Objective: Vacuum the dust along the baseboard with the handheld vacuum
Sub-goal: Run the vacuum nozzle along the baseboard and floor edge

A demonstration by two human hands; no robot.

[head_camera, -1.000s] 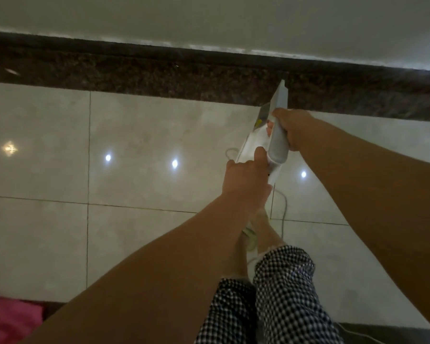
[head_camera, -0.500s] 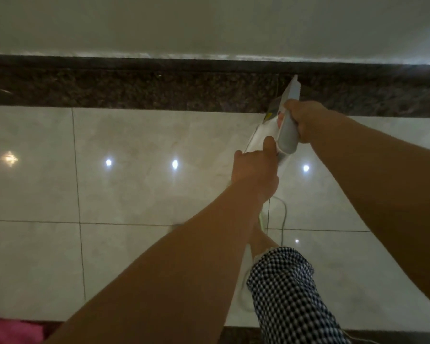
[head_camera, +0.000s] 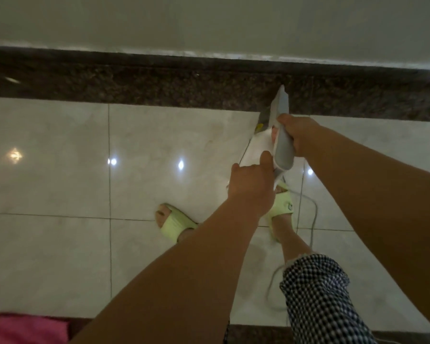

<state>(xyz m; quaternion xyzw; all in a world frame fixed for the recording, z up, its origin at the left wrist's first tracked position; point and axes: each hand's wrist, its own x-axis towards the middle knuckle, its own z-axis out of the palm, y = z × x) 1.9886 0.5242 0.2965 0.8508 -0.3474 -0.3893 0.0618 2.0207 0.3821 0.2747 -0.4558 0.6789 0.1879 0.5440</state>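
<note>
A white and grey handheld vacuum (head_camera: 281,135) points away from me, its narrow nozzle tip over the dark speckled baseboard (head_camera: 159,85) that runs along the white wall. My right hand (head_camera: 299,135) grips the grey handle from the right side. My left hand (head_camera: 252,184) holds the rear of the white body, thumb up against the handle's end. Whether the nozzle touches the baseboard I cannot tell.
Glossy cream floor tiles (head_camera: 60,170) reflect ceiling lights. My feet in pale green slippers (head_camera: 175,223) stand below the vacuum. A thin white cord (head_camera: 313,219) loops on the floor by the right foot. Pink cloth (head_camera: 23,328) lies at the bottom left.
The view tilted down slightly, and my left foot in its slipper has come into view. Both hands keep their hold on the vacuum, and the nozzle stays at the baseboard.
</note>
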